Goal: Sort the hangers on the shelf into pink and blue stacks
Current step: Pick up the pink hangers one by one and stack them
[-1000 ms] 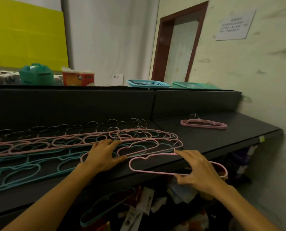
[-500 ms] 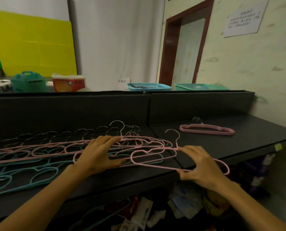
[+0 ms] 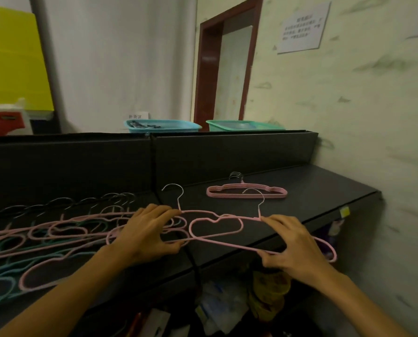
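- A white paper notice (image 3: 303,27) hangs on the right wall and a small white card (image 3: 135,116) stands behind the shelf; both carry printed characters too blurred to read. A small yellow tag (image 3: 344,211) sits on the shelf's front edge, its writing unreadable.
- Since half a second ago, the right hand (image 3: 293,246) has lifted its pink velvet wire hanger (image 3: 217,227) higher and further right, and the left hand (image 3: 146,233) now has a second pink hanger (image 3: 178,210) raised, hook up.
- Right grip: thumb and fingers pinch the hanger's lower bar. Left grip: fingers curl over its hanger's frame, thumb beneath.
- The dark shelf (image 3: 312,188) holds a neat pink hanger stack (image 3: 247,192) at the right, with bare surface around it up to the wall.
- A mixed pink and teal hanger spread (image 3: 45,239) covers the left part, reaching the front edge.
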